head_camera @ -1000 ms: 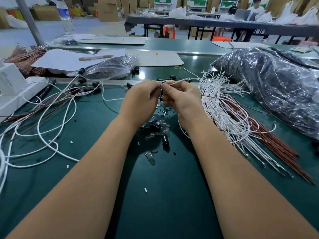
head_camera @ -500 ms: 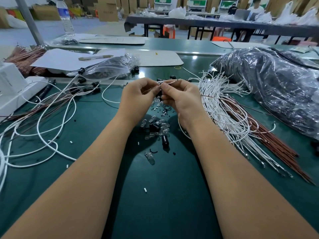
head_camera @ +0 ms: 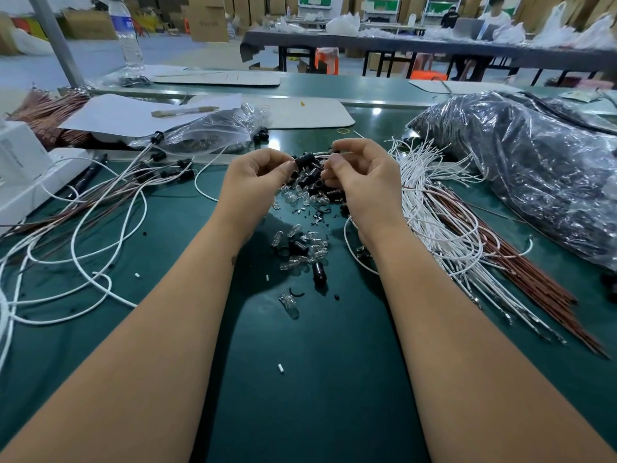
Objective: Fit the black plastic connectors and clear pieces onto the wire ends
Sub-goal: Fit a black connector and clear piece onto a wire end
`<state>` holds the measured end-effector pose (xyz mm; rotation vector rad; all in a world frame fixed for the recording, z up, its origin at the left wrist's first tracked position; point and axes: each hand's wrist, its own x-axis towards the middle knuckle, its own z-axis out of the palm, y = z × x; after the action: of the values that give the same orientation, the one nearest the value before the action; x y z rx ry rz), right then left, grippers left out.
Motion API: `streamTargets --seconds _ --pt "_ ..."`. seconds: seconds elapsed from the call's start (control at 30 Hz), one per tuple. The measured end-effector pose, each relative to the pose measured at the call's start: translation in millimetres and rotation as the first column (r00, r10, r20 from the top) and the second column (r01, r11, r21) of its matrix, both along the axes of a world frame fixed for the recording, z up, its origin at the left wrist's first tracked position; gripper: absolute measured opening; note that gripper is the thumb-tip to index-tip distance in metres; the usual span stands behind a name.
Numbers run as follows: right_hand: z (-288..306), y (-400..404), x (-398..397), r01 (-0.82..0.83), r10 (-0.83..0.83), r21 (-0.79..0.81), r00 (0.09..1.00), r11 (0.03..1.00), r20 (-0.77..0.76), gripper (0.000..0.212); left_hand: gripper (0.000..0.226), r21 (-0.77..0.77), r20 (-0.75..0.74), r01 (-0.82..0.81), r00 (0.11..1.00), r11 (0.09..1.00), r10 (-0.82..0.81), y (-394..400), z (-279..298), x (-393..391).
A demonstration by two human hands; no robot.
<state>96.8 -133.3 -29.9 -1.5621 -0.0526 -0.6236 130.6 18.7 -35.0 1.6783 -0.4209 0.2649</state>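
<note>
While both hands hover just above the green bench [head_camera: 300,396], the left hand [head_camera: 257,175] pinches a black connector [head_camera: 304,159] between thumb and fingertips, holding it roughly level. The right hand [head_camera: 360,175] is just beside it, fingers curled, pinching the end of a thin white wire [head_camera: 320,155] that reaches toward the connector; whether the wire is already inside it cannot be told. The two hands are close together but not touching.

Under them lies a loose heap of more black connectors [head_camera: 312,177] mixed with clear pieces [head_camera: 293,197], and a second small scatter of clear pieces and black parts [head_camera: 300,248] sits nearer the person. One clear piece [head_camera: 288,302] lies alone, closer still.

To the right, a thick bundle of white wires [head_camera: 434,208] lies beside brown wires [head_camera: 521,262], next to a large crinkled plastic bag [head_camera: 534,168]. To the left, wires already carrying connectors [head_camera: 100,208] spread across the bench, near a smaller clear bag [head_camera: 213,128] and white boxes [head_camera: 23,175].
</note>
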Motion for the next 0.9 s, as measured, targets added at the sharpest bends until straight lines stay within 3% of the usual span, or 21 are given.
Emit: streamTargets --seconds 0.23,0.57,0.73,0.9 --pt "0.5 -0.4 0.2 0.061 -0.062 -0.122 0.998 0.991 -0.001 0.012 0.011 -0.004 -0.040 0.029 0.999 1.000 -0.029 1.4 0.3 0.5" --pt "0.2 7.7 -3.1 0.088 -0.093 -0.332 0.996 0.939 0.000 0.016 0.005 0.062 0.016 0.014 1.000 0.998 -0.015 2.8 -2.5 -0.8" --pt "-1.3 4.9 -2.4 0.108 -0.107 -0.364 0.994 0.925 0.024 0.012 0.005 0.096 0.045 -0.004 0.999 0.995 -0.001 2.5 -2.7 -2.3" --pt "-5.0 4.6 -2.1 0.148 -0.119 -0.532 0.989 0.833 0.089 0.009 0.008 0.078 0.047 -0.096 0.995 0.992 0.092 4.9 -4.8 1.6"
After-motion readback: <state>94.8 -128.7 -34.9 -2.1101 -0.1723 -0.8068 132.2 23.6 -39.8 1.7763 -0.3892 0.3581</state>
